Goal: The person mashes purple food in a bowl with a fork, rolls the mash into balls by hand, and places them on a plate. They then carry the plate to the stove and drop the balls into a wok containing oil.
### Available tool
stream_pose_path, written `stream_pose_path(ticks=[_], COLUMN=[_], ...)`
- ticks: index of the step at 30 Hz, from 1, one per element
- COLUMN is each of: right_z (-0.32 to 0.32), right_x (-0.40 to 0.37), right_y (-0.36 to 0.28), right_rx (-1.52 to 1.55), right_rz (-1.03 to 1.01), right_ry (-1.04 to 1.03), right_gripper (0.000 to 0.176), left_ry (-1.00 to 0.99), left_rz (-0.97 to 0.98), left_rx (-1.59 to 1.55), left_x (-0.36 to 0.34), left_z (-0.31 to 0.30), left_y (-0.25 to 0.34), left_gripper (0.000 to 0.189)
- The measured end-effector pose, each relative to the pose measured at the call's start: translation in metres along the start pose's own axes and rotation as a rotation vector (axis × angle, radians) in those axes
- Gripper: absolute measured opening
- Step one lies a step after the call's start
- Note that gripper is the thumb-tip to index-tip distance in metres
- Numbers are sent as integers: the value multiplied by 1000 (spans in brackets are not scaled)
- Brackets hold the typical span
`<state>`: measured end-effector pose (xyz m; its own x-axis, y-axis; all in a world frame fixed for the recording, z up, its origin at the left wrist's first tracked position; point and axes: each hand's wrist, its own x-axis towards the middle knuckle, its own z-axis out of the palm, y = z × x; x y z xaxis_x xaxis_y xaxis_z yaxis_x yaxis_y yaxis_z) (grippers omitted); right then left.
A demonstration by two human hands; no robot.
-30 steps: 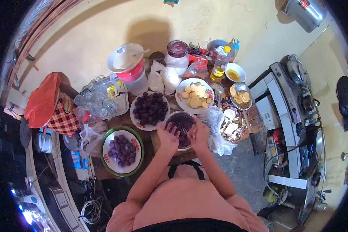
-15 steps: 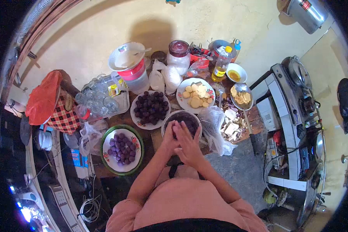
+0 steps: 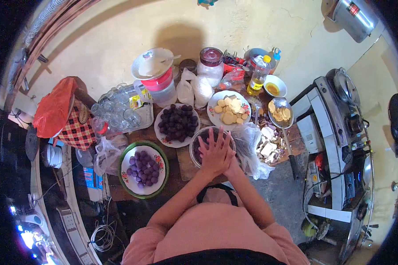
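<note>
My left hand (image 3: 214, 152) lies across my right hand (image 3: 231, 160), palm to palm, over a bowl (image 3: 193, 152) of dark purple mass. The left fingers are stretched and spread. Most of the right hand's fingers are hidden beneath it, and whether anything sits between the palms cannot be seen. Just behind and left of the bowl is a plate of dark purple balls (image 3: 178, 125). Lighter purple balls (image 3: 143, 169) lie on a flowered plate set in a green-rimmed tray (image 3: 121, 179). A plate of pale yellow round pieces (image 3: 229, 110) stands behind my hands.
A clear plastic bag (image 3: 252, 145) and peelings (image 3: 269, 145) lie right of the bowl. Behind stand white bags (image 3: 194, 90), a lidded jar (image 3: 211, 66) and an oil bottle (image 3: 258, 77). Glass jars (image 3: 115, 110) fill a tray at left; a stove (image 3: 331, 110) stands at right.
My left hand has come over the right, which was on top before. The left fingers have spread out. The whole view has shifted slightly to the right.
</note>
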<state>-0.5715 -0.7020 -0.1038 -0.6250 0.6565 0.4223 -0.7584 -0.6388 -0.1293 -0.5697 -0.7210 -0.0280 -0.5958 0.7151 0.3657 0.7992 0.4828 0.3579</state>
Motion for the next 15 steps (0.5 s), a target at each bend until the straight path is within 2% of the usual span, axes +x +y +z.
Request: stream_pose_path(ticks=[2,5,7,8,9,11,12,14,15], right_z=[2,3,-5,17,38,33,31,37,40], right_x=[1,10,22,33,44,47,47,46,46], right_y=[-22,-59,-77,-77,-76,-76,-76,-72,-69], right_rx=[-332,-829,-108,-186,-261,-479,-589,-1125,-1384], right_rz=[294,729,971,985,978,898,855,694,595], right_ry=[129,319,272,514,759,735,721,549,444], right_gripper=[55,52,46,46,54,52,52,47,45], left_ry=[34,159,295,363,356,334,281,152,156], left_rz=[12,-80,-116,-130,-218,-393,-535,-819,-864], left_rx=[132,-15,-212,-313,-465,-767,-1019,-1520,-1643], left_x=[0,-2,-3,-3,-4,-9,-12,-17,-17], left_z=[-15,-33,-43,-45,-43,-30,-19,4,11], left_y=[2,0,-8,-10,-10,-16,-18,-23,-26], left_gripper=[58,50,50,50,49,47,47,49,49])
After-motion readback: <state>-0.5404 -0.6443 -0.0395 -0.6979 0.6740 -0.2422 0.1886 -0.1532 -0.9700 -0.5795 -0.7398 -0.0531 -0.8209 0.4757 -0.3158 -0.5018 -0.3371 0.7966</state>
